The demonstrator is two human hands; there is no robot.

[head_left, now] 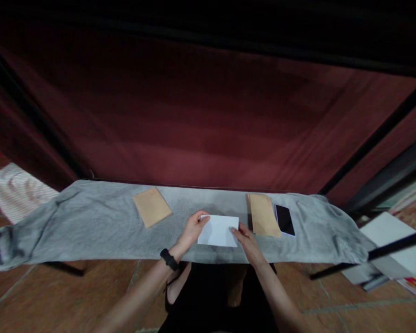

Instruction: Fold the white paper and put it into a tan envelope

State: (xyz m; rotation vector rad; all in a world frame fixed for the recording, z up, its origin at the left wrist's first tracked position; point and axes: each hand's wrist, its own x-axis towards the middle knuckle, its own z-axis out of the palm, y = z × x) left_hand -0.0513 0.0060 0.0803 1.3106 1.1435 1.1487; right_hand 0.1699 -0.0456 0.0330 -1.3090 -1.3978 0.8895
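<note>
A sheet of white paper, perhaps folded, is held up between my two hands above the cloth-covered table. My left hand pinches its left upper edge, thumb on the face toward me. On the right edge, my right hand grips it with the thumb in front and the fingers behind. To the left lies a brown envelope, tilted on the cloth. A stack of brown envelopes rests just right of my right hand, and a dark-screened phone lies against its right side.
A grey cloth covers the narrow table, with a dark red panel behind it. Black metal legs stand below. White boxes are at the right, and striped fabric is at the left.
</note>
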